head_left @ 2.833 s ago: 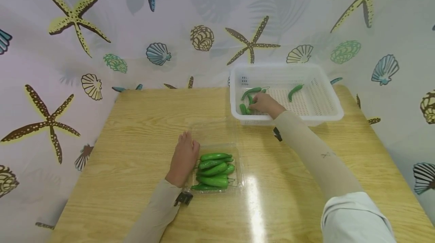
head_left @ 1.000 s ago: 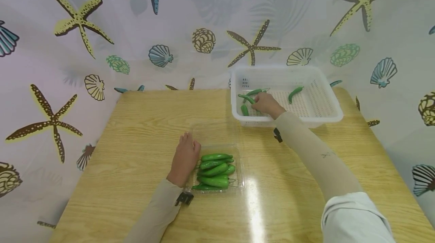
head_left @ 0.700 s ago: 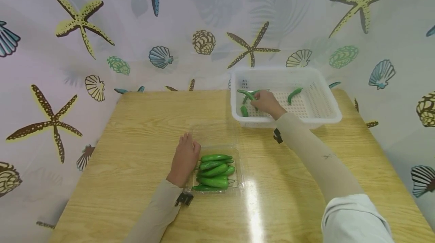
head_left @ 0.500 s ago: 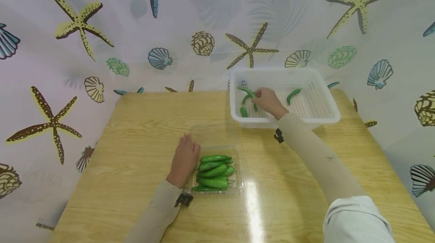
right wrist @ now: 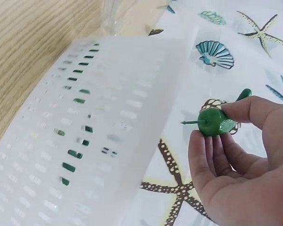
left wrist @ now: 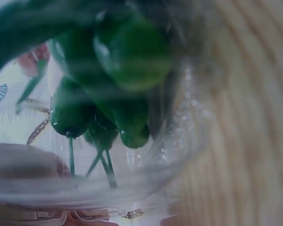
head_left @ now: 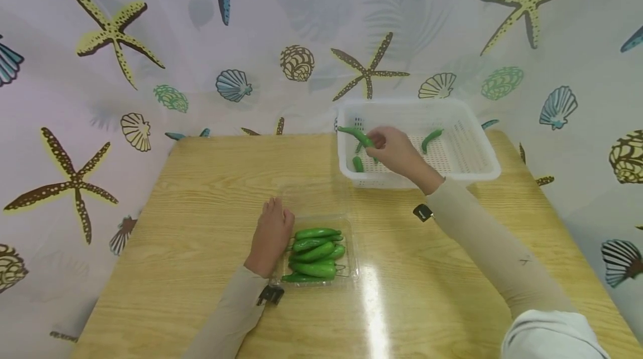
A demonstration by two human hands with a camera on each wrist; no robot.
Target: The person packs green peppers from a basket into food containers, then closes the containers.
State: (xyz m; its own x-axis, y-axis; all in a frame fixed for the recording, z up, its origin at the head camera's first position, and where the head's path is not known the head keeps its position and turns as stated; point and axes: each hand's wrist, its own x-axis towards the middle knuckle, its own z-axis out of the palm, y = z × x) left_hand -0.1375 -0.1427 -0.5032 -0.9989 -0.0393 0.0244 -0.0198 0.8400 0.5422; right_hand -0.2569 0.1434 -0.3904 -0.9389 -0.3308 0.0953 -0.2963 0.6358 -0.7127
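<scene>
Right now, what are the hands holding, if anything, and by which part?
Right hand: one green pepper, pinched near its thick stem end. Left hand: at the left edge of the clear container; grip unclear.

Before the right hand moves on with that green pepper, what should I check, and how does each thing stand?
1. Held pepper pinched in right hand: ok.
2. Held pepper clear of basket rim: cannot tell.
3. Clear container open: ok, lid laid back.
4. Room in container: cannot tell; peppers cover most of its floor.
5. Left hand near container: ok, beside its left edge.
</scene>
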